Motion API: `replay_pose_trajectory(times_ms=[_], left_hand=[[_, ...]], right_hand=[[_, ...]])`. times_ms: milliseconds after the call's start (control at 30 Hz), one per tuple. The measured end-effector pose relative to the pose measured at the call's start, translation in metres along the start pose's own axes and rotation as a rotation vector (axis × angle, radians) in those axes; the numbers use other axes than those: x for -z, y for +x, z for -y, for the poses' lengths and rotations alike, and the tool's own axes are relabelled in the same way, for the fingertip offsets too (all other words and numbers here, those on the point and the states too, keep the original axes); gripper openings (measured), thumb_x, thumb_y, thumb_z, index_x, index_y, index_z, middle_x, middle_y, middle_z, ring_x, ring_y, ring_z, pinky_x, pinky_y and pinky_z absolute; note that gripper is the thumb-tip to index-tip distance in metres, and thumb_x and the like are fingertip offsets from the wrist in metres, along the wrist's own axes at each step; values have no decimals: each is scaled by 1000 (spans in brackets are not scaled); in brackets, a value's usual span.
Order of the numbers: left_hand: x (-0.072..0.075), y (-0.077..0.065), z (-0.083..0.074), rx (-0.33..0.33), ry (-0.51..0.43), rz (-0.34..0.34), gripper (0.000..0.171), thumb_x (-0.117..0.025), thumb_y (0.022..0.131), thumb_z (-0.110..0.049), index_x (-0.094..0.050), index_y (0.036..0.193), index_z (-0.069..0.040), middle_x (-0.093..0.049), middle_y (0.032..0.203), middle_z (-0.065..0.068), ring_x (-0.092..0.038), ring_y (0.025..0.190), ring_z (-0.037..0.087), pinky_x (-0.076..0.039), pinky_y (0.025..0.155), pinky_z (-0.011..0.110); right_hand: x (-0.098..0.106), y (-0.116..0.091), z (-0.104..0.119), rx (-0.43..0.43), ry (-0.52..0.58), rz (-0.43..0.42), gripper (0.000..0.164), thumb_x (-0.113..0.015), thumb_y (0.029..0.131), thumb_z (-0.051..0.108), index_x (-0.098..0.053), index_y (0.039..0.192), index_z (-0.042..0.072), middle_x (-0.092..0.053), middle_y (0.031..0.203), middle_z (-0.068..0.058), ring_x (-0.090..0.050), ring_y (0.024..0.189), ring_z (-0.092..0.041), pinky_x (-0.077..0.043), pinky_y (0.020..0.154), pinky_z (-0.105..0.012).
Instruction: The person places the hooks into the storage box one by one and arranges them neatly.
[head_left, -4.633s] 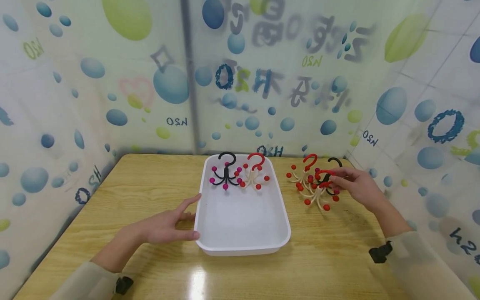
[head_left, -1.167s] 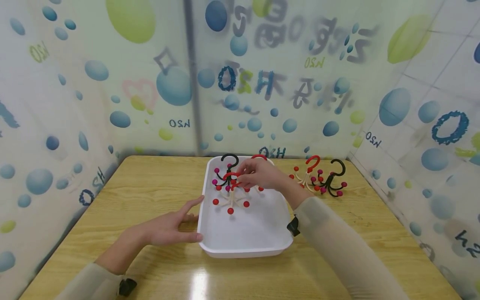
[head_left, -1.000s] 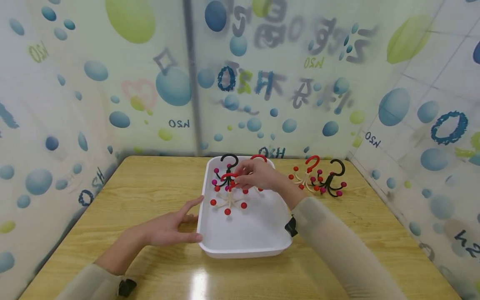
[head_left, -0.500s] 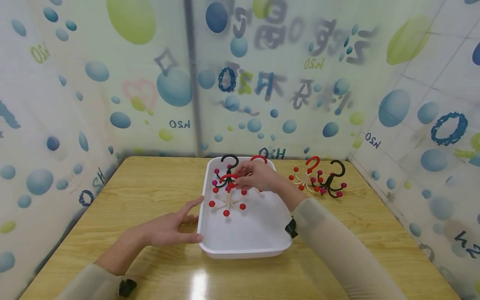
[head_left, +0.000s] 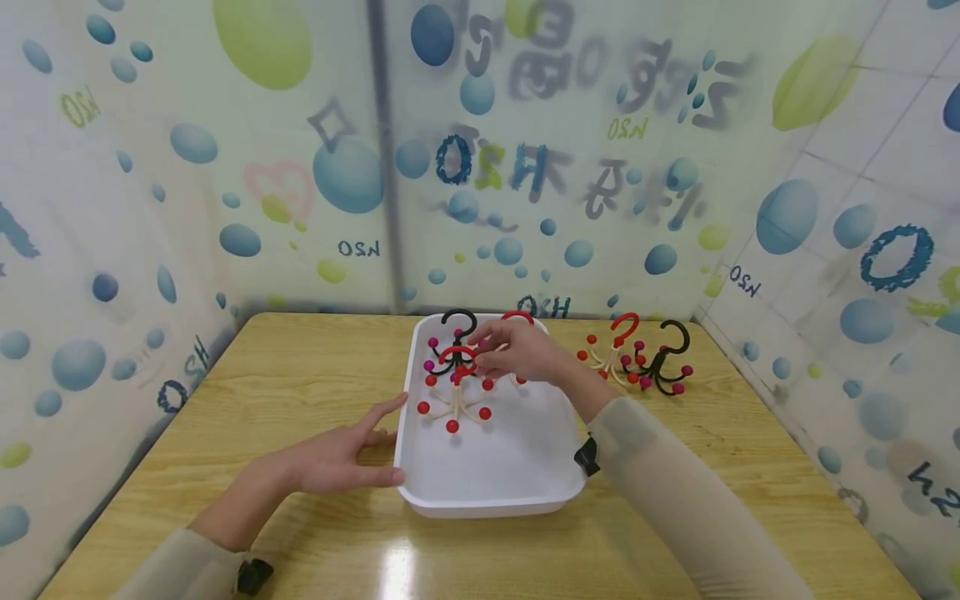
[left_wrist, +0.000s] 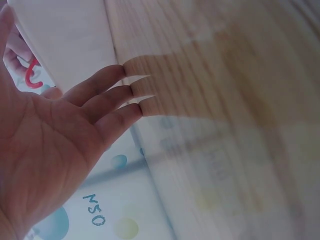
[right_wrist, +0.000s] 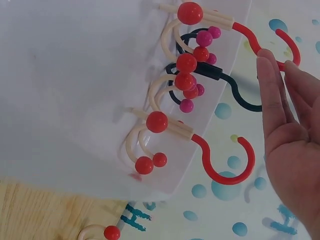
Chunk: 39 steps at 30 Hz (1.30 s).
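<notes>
The right hand (head_left: 521,354), which was earlier to the right of the white tray (head_left: 491,507), is now above this tray. The cream rack with red hook (head_left: 457,400), which it held outside, now stands inside the tray, so the tray contains three racks instead of two. Since about one second ago, this rack has moved slightly toward the tray's left wall, and the fingertips, which pinched its hook, are now a little parted. To the right of the tray, the black rack (head_left: 657,364), earlier partly covered, is now more visible.
</notes>
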<state>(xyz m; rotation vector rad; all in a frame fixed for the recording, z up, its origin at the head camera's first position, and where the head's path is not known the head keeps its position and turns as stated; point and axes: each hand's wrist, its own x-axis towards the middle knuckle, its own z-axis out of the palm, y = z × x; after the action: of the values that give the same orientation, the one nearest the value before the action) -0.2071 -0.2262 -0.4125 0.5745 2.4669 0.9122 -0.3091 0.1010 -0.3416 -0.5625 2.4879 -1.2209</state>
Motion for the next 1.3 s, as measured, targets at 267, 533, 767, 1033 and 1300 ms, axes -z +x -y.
replay_pose_trajectory(times_ms=[267,533,767,1033,1300], left_hand=[[0,1,1,10,-3,8,109,-75,99,-62,-4,177,-37,-54,167,15,-45,157,51,-34,123,78],[0,1,-1,8,9,9,110,-75,99,-62,-4,177,-34,-56,166,15,-46,156,51,-34,124,77],[0,-1,-3,-11,30,3,108,-75,100,-59,-5,177,-30,-58,164,16,-49,155,50,-35,123,76],[0,1,-1,6,24,5,109,-75,100,-60,-4,177,-32,-58,164,15,-48,155,50,-35,123,77],[-1,1,-2,14,9,12,109,-75,100,-60,-4,177,-32,-57,164,16,-48,155,50,-35,122,78]], right_hand=[[12,-17,-5,15,-12,-32,31,-75,106,19,-71,137,16,-74,125,-10,-81,103,-23,-66,98,-45],[29,-43,-20,30,12,-51,30,-74,106,17,-71,135,8,-74,124,-11,-79,103,-25,-68,92,-39],[44,-70,-35,26,34,-74,28,-75,107,20,-73,131,9,-75,126,-13,-77,113,-37,-66,98,-52],[63,-98,-57,5,39,-155,26,-74,107,20,-73,131,10,-73,129,-16,-79,106,-34,-68,90,-39],[79,-126,-84,-17,41,-208,31,-73,107,20,-71,134,3,-76,127,-19,-79,104,-29,-68,89,-38]])
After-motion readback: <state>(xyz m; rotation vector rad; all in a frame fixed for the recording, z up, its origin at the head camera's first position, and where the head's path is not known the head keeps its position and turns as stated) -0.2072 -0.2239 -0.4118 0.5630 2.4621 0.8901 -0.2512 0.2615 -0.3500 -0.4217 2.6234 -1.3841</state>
